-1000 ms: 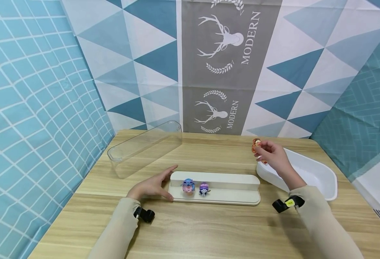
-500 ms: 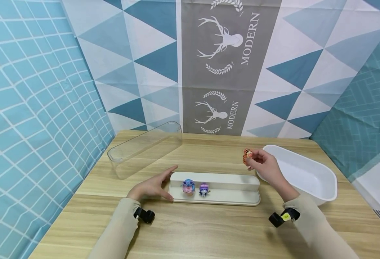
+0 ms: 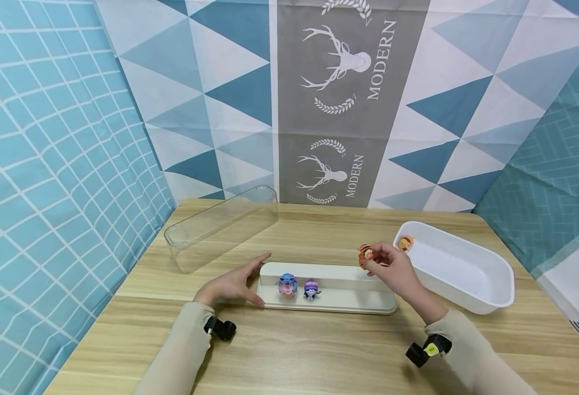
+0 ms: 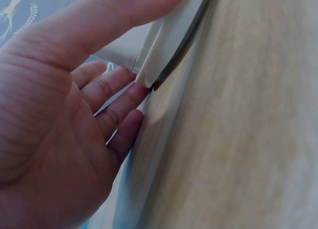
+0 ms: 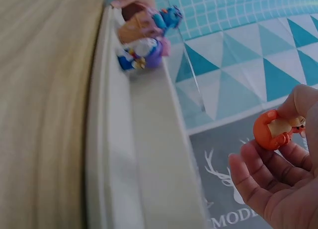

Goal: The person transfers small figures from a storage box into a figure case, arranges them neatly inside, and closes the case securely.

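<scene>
I brought the right hand (image 3: 393, 269), pinching an orange figurine (image 3: 364, 256), nearer the cream stand's (image 3: 346, 300) two o'clock, seemingly advancing the carry; the left hand (image 3: 229, 285) touched nine, fingers spread.

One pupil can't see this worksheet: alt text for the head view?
A person's right hand holds an orange figurine near a stepped cream stand; the left hand touches its left end. Two more figurines stand on it; a clear case lies back left, a white tub right.
</scene>
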The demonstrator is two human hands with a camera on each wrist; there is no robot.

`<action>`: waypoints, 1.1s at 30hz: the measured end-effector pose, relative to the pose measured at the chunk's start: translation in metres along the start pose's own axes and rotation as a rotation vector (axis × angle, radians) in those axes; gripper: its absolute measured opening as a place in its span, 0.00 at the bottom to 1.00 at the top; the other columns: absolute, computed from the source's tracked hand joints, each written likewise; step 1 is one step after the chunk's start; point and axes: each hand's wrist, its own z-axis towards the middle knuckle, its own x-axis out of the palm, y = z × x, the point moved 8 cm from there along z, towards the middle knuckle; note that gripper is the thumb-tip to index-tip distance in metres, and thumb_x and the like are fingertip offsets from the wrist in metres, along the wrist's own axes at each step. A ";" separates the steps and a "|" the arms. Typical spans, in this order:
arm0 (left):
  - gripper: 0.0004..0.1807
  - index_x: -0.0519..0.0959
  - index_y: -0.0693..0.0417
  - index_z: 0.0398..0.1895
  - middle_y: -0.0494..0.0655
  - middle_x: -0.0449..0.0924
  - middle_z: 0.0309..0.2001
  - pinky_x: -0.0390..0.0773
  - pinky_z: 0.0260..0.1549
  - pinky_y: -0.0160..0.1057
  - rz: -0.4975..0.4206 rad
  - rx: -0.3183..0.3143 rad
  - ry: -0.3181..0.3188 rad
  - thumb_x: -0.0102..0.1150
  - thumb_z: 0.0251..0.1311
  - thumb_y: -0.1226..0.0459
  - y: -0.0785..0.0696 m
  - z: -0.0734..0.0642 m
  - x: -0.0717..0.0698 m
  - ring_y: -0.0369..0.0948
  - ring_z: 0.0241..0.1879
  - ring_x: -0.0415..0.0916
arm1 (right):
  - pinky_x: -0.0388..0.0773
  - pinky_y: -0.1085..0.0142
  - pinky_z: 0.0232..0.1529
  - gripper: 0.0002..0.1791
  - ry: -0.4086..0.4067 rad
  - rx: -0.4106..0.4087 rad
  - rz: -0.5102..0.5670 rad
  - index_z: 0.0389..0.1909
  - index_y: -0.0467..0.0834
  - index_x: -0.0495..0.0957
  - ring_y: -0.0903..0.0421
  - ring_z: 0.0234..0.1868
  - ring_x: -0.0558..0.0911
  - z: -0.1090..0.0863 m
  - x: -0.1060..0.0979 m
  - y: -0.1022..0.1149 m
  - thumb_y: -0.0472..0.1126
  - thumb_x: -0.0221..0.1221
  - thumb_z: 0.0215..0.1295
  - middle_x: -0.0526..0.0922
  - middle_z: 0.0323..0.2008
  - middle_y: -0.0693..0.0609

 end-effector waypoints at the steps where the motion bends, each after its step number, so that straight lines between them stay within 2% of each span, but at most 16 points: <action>1: 0.66 0.41 0.56 0.80 0.62 0.50 0.76 0.50 0.70 0.58 0.001 -0.002 -0.001 0.80 0.45 0.65 0.000 0.000 0.000 0.57 0.73 0.52 | 0.84 0.61 0.30 0.08 -0.002 0.001 0.001 0.41 0.27 0.74 0.61 0.29 0.80 -0.002 0.002 -0.001 0.25 0.60 0.63 0.80 0.31 0.46; 6: 0.66 0.41 0.55 0.81 0.62 0.49 0.76 0.50 0.70 0.58 0.007 -0.012 0.000 0.80 0.45 0.64 0.000 0.000 0.000 0.57 0.73 0.51 | 0.84 0.60 0.29 0.08 -0.007 -0.016 0.006 0.40 0.27 0.75 0.62 0.29 0.81 -0.012 0.012 -0.002 0.24 0.62 0.60 0.82 0.31 0.47; 9: 0.67 0.41 0.55 0.81 0.61 0.50 0.76 0.49 0.71 0.58 0.006 -0.011 0.001 0.80 0.44 0.64 0.000 0.000 0.000 0.57 0.73 0.51 | 0.83 0.64 0.29 0.09 -0.010 -0.030 0.002 0.40 0.28 0.76 0.62 0.29 0.81 -0.017 0.017 -0.003 0.23 0.62 0.59 0.82 0.31 0.49; 15: 0.68 0.41 0.54 0.81 0.58 0.55 0.75 0.49 0.71 0.55 -0.012 -0.013 0.001 0.81 0.43 0.64 0.000 0.001 0.000 0.53 0.72 0.54 | 0.79 0.70 0.32 0.09 -0.017 -0.052 -0.059 0.37 0.32 0.78 0.63 0.30 0.80 -0.027 0.027 -0.007 0.25 0.65 0.56 0.84 0.31 0.45; 24: 0.68 0.41 0.53 0.81 0.57 0.56 0.74 0.49 0.71 0.54 -0.019 -0.010 0.004 0.81 0.43 0.64 0.000 0.001 0.000 0.52 0.72 0.55 | 0.79 0.70 0.33 0.11 0.017 -0.012 -0.100 0.37 0.36 0.80 0.63 0.30 0.80 -0.035 0.047 -0.019 0.27 0.67 0.53 0.85 0.31 0.49; 33: 0.68 0.40 0.53 0.81 0.58 0.57 0.74 0.50 0.71 0.54 -0.017 0.000 0.008 0.81 0.43 0.64 0.000 0.002 0.000 0.52 0.71 0.57 | 0.81 0.69 0.33 0.10 0.005 -0.069 -0.116 0.36 0.38 0.81 0.62 0.31 0.82 -0.040 0.062 -0.020 0.27 0.69 0.53 0.86 0.30 0.50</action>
